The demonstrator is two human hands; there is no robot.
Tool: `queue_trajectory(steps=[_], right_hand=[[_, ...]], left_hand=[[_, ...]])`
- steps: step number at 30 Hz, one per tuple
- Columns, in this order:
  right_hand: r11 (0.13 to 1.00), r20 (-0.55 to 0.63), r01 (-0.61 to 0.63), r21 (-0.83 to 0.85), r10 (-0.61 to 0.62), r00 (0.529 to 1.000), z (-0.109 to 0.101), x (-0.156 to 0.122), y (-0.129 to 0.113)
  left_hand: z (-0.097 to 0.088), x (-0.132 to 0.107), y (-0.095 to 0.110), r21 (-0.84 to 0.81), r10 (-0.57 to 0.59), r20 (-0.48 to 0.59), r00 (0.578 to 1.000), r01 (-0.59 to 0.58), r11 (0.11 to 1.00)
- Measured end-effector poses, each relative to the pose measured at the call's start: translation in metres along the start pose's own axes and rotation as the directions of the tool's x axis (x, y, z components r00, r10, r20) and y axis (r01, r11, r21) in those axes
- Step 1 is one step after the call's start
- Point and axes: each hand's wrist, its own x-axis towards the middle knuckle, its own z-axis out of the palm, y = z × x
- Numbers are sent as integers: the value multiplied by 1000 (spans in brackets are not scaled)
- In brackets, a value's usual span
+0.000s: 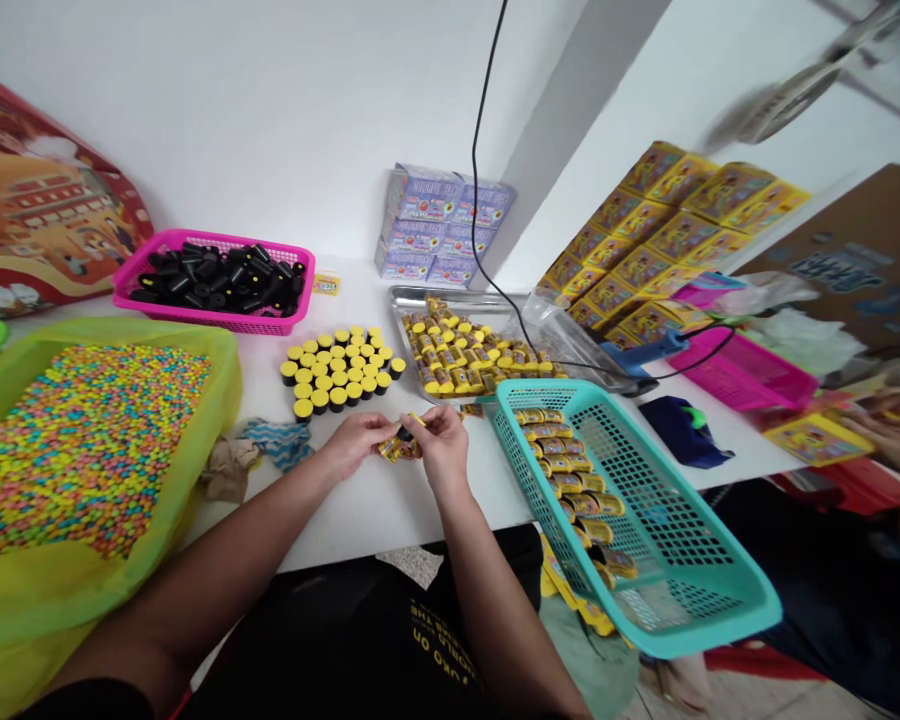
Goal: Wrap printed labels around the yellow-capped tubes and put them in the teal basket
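Note:
Close together over the white table, my left hand point(361, 440) and my right hand point(442, 450) both pinch a small black canister with a yellow printed wrapper point(401, 449). Fingers hide much of it, so how far the wrapper covers the canister is unclear. Just beyond stand many black canisters with yellow caps point(345, 368), upright in a cluster. Behind my right hand, a metal tray point(596, 362) holds a heap of yellow wrapped canisters point(457, 350). To the right is a teal basket point(690, 500) with wrapped canisters point(570, 460) lying in rows.
On the left, a yellow-lined bin point(221, 370) holds colourful candies point(82, 440); cloths point(277, 440) lie beside it. A pink basket point(214, 325) holds black canisters. Purple boxes point(435, 225) and yellow boxes point(645, 235) are stacked behind. A black cable point(477, 150) hangs down. A co-worker's hand point(896, 430) is at right.

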Motion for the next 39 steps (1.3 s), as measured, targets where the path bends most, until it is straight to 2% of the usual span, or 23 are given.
queue_trajectory(steps=[4, 8, 12, 16, 21, 24, 26, 30, 34, 39], right_hand=[[998, 24, -45, 50, 44, 999, 1, 0, -3], [998, 31, -14, 68, 12, 999, 1, -1, -6], [997, 23, -17, 80, 15, 1000, 2, 1, -7], [998, 28, 0, 62, -2, 1000, 3, 3, -7], [999, 31, 38, 29, -39, 999, 8, -1, -7], [999, 39, 20, 32, -21, 999, 10, -6, -6], [999, 47, 6, 52, -8, 999, 10, -7, -4], [996, 38, -31, 82, 28, 999, 7, -7, 1], [992, 30, -96, 80, 94, 995, 5, -8, 3], [1000, 157, -16, -13, 18, 987, 4, -13, -2]], left_hand=[[8, -4, -2, -118, 39, -18, 999, -41, 992], [12, -6, -2, -183, 59, -39, 997, -65, 981], [12, -6, -3, -156, 76, -22, 997, -79, 985], [12, -6, -3, -101, 118, -70, 991, -124, 987], [11, -6, -4, -151, 97, -103, 990, -111, 982], [10, -5, -6, -191, 107, -128, 986, -130, 973], [10, -5, -8, -234, 88, -98, 991, -109, 966], [9, -5, -7, -323, -16, 2, 1000, 16, 946], [7, -5, -2, -260, -122, 46, 991, 130, 957], [3, -4, 4, -269, -80, 24, 997, 83, 960]])
